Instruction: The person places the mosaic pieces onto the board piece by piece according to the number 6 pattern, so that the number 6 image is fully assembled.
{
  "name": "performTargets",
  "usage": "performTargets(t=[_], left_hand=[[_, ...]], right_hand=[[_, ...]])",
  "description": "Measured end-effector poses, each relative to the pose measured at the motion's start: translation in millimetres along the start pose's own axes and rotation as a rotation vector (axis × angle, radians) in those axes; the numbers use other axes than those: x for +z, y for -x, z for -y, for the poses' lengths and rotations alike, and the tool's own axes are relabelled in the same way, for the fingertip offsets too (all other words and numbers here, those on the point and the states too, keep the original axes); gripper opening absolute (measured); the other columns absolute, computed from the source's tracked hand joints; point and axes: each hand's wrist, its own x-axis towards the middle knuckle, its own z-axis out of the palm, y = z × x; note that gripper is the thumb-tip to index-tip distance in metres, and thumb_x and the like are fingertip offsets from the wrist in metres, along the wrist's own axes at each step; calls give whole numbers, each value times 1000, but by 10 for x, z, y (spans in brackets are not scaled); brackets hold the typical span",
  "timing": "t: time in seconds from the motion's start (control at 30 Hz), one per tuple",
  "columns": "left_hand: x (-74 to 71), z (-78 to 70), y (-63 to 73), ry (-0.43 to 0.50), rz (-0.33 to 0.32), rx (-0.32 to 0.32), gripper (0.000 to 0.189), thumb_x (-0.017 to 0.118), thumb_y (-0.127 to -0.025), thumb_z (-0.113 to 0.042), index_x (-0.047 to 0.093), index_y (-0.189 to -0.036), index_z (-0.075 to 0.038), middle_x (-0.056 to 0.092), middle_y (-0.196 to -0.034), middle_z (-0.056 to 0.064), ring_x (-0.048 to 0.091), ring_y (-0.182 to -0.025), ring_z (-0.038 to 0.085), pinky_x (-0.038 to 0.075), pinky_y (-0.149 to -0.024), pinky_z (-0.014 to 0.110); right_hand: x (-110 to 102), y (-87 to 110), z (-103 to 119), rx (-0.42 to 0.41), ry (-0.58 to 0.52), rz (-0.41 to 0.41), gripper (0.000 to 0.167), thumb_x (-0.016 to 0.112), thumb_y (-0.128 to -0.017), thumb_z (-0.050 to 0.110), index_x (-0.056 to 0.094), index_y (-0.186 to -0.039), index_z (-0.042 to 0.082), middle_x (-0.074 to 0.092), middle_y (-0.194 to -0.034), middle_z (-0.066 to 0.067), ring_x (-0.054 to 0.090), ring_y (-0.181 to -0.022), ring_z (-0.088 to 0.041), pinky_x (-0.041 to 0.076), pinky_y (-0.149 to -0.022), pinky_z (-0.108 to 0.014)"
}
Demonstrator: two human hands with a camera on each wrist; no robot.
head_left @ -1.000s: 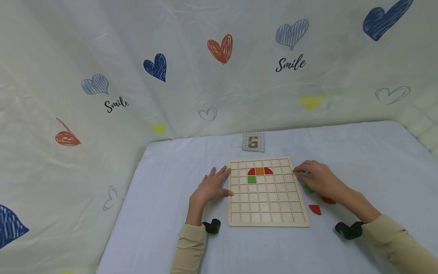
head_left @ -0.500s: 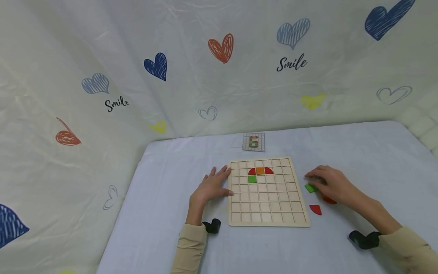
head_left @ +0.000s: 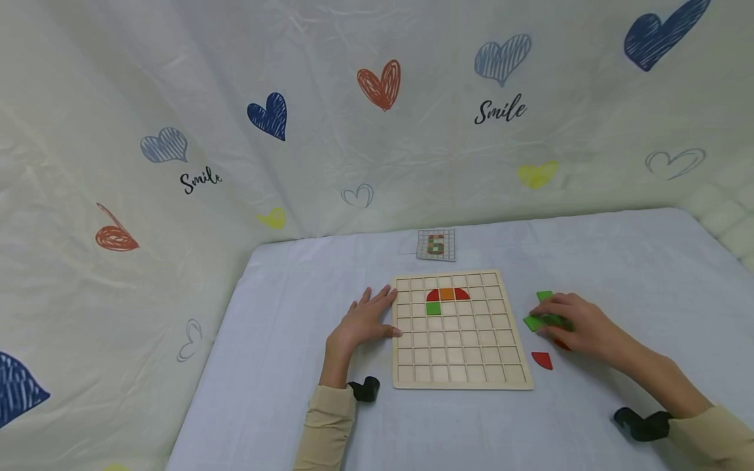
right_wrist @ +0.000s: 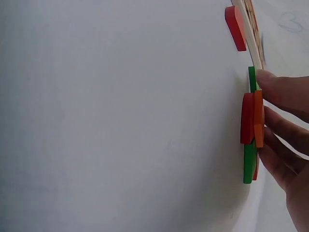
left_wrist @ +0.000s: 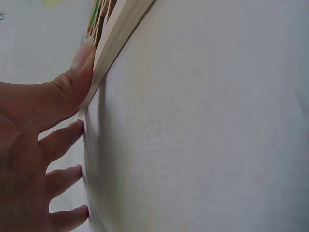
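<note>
A wooden grid board [head_left: 463, 379] lies on the table. In its upper cells sit two red quarter-round tiles [head_left: 462, 294], an orange square tile [head_left: 447, 294] and a green square tile [head_left: 433, 308]. My left hand [head_left: 362, 324] rests with spread fingers at the board's left edge; the left wrist view shows the thumb [left_wrist: 82, 63] on the rim. Over the loose tiles right of the board, my right hand [head_left: 574, 324] has its thumb and fingers apart, a green tile [head_left: 533, 323] showing between them. An orange tile [right_wrist: 259, 118] lies beside the fingers in the right wrist view.
Another green tile [head_left: 544, 296] lies just beyond the right hand, and a red quarter-round tile [head_left: 542, 360] nearer me. A small pattern card [head_left: 436, 244] lies behind the board. Black wrist mounts [head_left: 642, 425] hang near both sleeves. A printed curtain [head_left: 412, 144] stands behind the table.
My right hand has moved from the board's right edge back to the right, over the loose tiles. A green tile beyond it has come into sight. The left hand and board stay put.
</note>
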Motion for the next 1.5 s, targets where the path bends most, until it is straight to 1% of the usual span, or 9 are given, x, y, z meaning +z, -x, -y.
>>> performTargets(t=[0.2, 0.37, 0.47, 0.67, 0.83, 0.97, 1.2, 1.33, 1.5], left_hand=[[6, 19, -4, -4, 1, -3, 89, 80, -89, -38, 33, -163, -23, 23, -171, -3, 7, -161, 34, 12, -127, 62], [-5, 29, 0, -7, -1, 1, 89, 80, -89, -38, 33, -163, -23, 23, -171, -4, 7, -161, 35, 12, -127, 62], [-12, 27, 4, -2, -2, 1, 89, 80, -89, -38, 33, -163, -22, 23, -171, -3, 7, -161, 35, 12, -127, 63], [-25, 27, 13, 3, -9, 3, 89, 80, -89, -38, 33, -163, -22, 24, -171, -3, 7, -161, 35, 12, -127, 63], [-29, 31, 11, 10, -12, 6, 89, 80, -89, -37, 34, -163, -22, 24, -171, -2, 7, -161, 36, 12, -127, 64], [-26, 35, 8, 17, -10, 9, 89, 80, -89, -37, 34, -163, -22, 24, -171, -2, 7, -161, 36, 11, -127, 64], [5, 41, -6, 10, 0, 6, 89, 80, -89, -39, 33, -163, -24, 23, -171, -4, 6, -161, 34, 11, -127, 62], [17, 32, -8, 16, -1, 6, 89, 80, -89, -38, 33, -163, -24, 24, -171, -4, 6, -161, 34, 11, -127, 62], [19, 21, 0, 18, -2, 6, 89, 81, -89, -37, 34, -163, -23, 24, -171, -4, 7, -161, 35, 11, -127, 62]], right_hand=[[-20, 58, -31, 14, 25, -5, 36, 93, -70, 10, 79, -103, 9, 73, -104, -8, 65, -93, -28, 61, -74, -31], [-40, 125, -53, -2, 35, -86, 39, 95, -66, 7, 79, -102, 10, 73, -107, -7, 64, -97, -26, 48, -82, -4], [-64, 155, -51, 10, 36, -124, 41, 95, -64, 5, 79, -101, 10, 72, -107, -8, 62, -96, -25, 38, -82, 5], [-145, 197, -63, 41, 48, -100, 40, 94, -64, 5, 79, -101, 9, 71, -100, -6, 62, -87, -21, 55, -68, -15], [-153, 251, -115, 55, 53, -58, 38, 94, -67, 8, 80, -102, 8, 72, -98, -4, 61, -88, -24, 58, -66, -23], [-139, 277, -134, 64, 57, -50, 39, 94, -67, 9, 80, -104, 8, 72, -98, -3, 59, -89, -19, 57, -67, -21], [-114, 282, -104, 54, 21, -95, 39, 95, -64, 6, 80, -100, 8, 65, -93, 3, 49, -80, -5, 48, -61, -15], [-104, 275, -94, 33, 0, -121, 38, 94, -64, 1, 79, -97, 10, 64, -88, 7, 49, -74, -1, 44, -58, -11], [-96, 262, -65, 8, -53, -151, 39, 91, -66, -3, 77, -99, 12, 71, -85, 9, 57, -71, 4, 47, -63, -5]])
